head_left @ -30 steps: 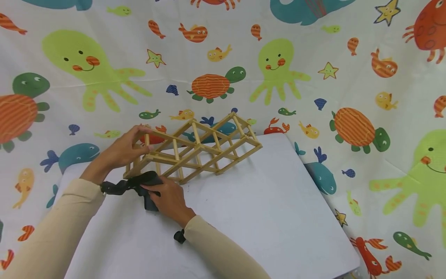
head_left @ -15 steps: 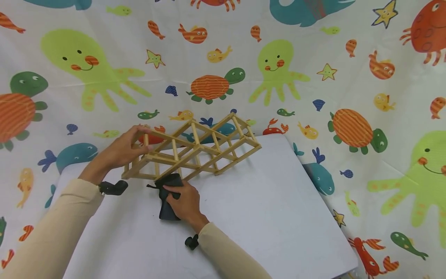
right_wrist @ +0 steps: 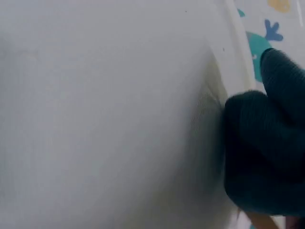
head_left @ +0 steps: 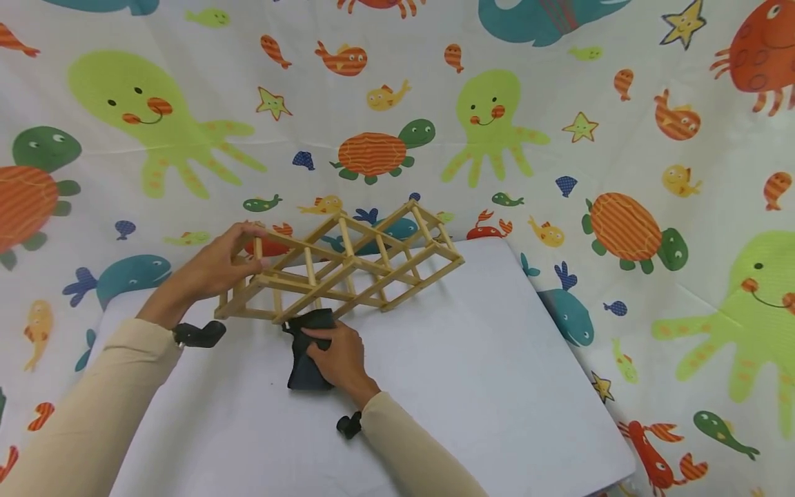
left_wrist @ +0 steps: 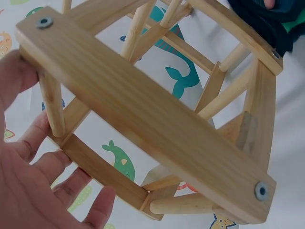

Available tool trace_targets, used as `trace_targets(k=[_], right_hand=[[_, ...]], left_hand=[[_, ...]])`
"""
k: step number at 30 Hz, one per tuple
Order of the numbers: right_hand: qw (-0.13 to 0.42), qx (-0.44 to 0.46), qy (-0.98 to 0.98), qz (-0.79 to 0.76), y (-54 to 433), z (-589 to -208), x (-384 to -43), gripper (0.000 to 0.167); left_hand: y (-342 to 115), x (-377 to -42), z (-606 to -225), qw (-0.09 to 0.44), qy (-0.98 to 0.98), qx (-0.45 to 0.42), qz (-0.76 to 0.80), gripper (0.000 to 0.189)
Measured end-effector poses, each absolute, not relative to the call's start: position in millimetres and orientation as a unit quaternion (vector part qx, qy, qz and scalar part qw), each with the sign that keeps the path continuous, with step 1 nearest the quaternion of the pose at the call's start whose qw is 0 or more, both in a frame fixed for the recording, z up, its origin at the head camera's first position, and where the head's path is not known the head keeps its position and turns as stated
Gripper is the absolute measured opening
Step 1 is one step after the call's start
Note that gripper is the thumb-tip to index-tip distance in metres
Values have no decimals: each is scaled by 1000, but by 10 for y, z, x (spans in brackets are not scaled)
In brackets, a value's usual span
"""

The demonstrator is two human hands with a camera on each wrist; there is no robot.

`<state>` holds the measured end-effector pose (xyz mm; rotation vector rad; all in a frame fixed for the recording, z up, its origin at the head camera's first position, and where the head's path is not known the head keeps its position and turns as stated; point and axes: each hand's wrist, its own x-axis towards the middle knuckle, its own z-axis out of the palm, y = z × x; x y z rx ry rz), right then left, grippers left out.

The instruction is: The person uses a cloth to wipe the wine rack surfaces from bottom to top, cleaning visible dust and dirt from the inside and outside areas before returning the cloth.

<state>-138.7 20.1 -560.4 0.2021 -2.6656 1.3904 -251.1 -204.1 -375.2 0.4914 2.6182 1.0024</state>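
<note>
A folding wooden lattice rack point(head_left: 351, 262), made of flat slats and round dowels, stands stretched out at the back of the table. Its left end is held by my left hand point(head_left: 208, 270). In the left wrist view, the thumb and fingers close around a dowel and slat at a corner, beside a broad slat point(left_wrist: 143, 112) with metal rivets. My right hand point(head_left: 341, 353) grips a bunched dark cloth point(head_left: 308, 373) against the rack's lower front edge. That dark blue-green cloth point(right_wrist: 267, 152) fills the right side of the right wrist view, hiding my right fingers.
The rack stands on a white-covered table point(head_left: 484, 386). Directly behind it hangs a white curtain point(head_left: 397, 62) printed with sea animals. Black straps with small devices circle both wrists, the left wrist strap point(head_left: 200, 335) lying close to the rack's left end.
My right hand has moved right with the cloth, from the rack's left end along its lower front edge. My left hand and the rack stay almost in place.
</note>
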Motion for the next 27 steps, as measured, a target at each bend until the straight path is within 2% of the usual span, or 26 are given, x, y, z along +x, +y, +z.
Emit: trace_targets(k=[4, 10, 13, 19, 21, 27], right_hand=[[69, 121, -873, 467, 157, -5571, -1374, 36], [33, 18, -893, 449, 243, -5645, -1435, 35], [25, 2, -895, 446, 310, -5611, -1434, 33], [49, 117, -883, 451, 252, -5460, -1439, 34], [51, 129, -884, 446, 204, -5445, -1457, 34], [28, 33, -901, 431, 289, -5556, -1506, 34]], left_hand=[[-2041, -2508, -3741, 148, 907, 175, 354, 68], [-2027, -2507, -3750, 157, 907, 165, 353, 68], [-2029, -2506, -3750, 158, 909, 164, 350, 69], [-2052, -2496, -3723, 155, 908, 166, 353, 69], [-2058, -2495, -3717, 156, 908, 164, 353, 70], [-2030, -2511, -3726, 162, 910, 154, 349, 71]])
